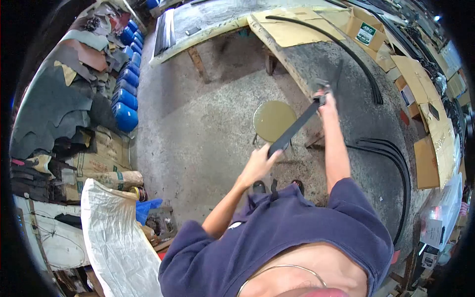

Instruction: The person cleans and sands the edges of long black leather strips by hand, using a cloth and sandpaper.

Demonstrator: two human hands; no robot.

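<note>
Handling the black strip (296, 127) by the worktop (361, 116) seems the present step, left hand (258, 162) gripping its near end, right hand (324, 99) closed farther along, and next move probably needs both steady

strap (296, 128) above stool (271, 117), seemingly — barrels (125, 117) left, carton (366, 32) right

We see one flat black strap (295, 129), long and narrow, drawn out straight between our left hand (258, 161) and right hand (326, 103), slanting up toward the right, where motion blurs its end beyond recognition.
</note>
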